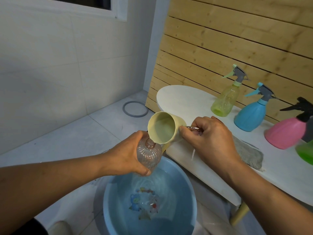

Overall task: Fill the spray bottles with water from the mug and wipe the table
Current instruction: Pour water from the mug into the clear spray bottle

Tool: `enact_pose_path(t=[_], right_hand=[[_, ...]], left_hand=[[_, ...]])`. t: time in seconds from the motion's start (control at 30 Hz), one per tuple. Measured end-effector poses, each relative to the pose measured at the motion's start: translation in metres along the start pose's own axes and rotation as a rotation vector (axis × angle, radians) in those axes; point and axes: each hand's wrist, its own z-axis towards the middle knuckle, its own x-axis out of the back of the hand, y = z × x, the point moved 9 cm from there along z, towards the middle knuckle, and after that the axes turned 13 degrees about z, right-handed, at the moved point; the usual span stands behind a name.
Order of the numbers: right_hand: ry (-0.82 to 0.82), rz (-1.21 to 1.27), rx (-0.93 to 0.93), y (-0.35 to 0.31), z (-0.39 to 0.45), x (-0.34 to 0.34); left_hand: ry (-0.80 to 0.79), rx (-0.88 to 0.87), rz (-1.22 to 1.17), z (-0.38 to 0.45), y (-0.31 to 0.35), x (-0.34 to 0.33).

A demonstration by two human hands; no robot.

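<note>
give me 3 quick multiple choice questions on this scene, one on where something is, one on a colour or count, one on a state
1. Where is the clear bottle held?
A. above the blue basin
B. on the white table
C. on the windowsill

2. What colour is the mug?
A. red
B. pale yellow
C. black

3. How is the mug held?
A. upright
B. upside down on the table
C. tipped towards the bottle's neck

Answers:
1 A: the left hand holds it over the water-filled basin.
2 B: its wall and inside are pale yellow.
3 C: the right hand tilts it, lip at the bottle's open neck.
</note>
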Motion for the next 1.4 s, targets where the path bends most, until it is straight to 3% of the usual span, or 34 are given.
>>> enact_pose_path(t=[1.4], right_hand=[[0.012, -0.008, 0.052, -0.0041, -0.0041, 0.0023]], left_hand=[[-0.004, 0.021, 0.005, -0.0017, 0.0044, -0.0009]])
